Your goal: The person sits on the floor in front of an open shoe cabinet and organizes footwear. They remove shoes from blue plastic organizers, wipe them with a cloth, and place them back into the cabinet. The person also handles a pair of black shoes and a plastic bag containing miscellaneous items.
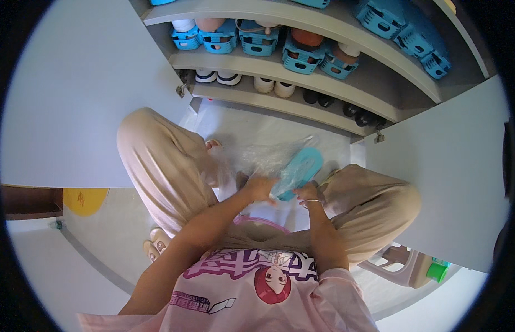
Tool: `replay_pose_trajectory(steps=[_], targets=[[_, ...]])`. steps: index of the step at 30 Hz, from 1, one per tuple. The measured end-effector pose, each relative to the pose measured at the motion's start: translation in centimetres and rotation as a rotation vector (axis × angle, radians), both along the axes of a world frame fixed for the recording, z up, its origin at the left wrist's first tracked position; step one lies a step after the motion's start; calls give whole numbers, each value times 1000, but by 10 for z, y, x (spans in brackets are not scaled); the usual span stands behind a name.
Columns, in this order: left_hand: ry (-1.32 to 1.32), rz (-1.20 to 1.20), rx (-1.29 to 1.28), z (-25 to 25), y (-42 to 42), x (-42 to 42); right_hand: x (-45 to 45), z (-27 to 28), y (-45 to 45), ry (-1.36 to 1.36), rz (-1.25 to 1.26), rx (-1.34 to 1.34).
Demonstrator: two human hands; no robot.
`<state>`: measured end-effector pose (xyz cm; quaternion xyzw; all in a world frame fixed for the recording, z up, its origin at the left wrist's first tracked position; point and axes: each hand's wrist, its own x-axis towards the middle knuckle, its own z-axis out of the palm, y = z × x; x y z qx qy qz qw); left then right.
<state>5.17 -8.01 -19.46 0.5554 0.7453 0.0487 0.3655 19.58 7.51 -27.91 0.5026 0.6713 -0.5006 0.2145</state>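
Low between my knees, a turquoise plastic shoe holder point(308, 162) lies tilted, partly covered by clear plastic wrap. My right hand point(308, 194), with a bangle at the wrist, grips its near end. At the holder's left side, my left hand point(261, 189) is on the crumpled clear plastic bag point(257, 159), which spreads over the floor side towards my left knee. The fingers of my left hand are blurred, so its exact hold is unclear.
Ahead stands a shoe cabinet with curved shelves point(241, 62), holding blue shoe holders point(257, 43) and several shoes point(263, 84). Its open doors point(87, 103) flank me. A jug with a green cap point(419, 269) stands at right, slippers point(158, 240) lie at left.
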Motion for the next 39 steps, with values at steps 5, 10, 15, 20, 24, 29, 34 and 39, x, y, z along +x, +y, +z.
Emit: replay_pose_trajectory(steps=[5, 10, 15, 20, 24, 29, 34, 39], targets=[[293, -128, -310, -39, -21, -9, 1, 21, 10, -32, -58, -150], [250, 44, -460, -40, -16, -47, -12, 63, -3, 163, -550, -363], [236, 50, -448, -37, -16, -39, -29, 100, -7, 425, -728, -314], [230, 97, -431, -33, -10, -33, -30, 141, -11, 596, -541, -60], [251, 174, -329, -39, -12, -28, -12, 238, -26, 898, -523, -39], [146, 145, -323, -30, -5, -23, 10, 290, 8, 1054, -452, 173], [210, 114, -245, -32, -3, -20, 0, 296, 48, 924, -351, 181], [157, 195, -237, -30, 5, -21, -3, 269, 76, 803, -461, 40]])
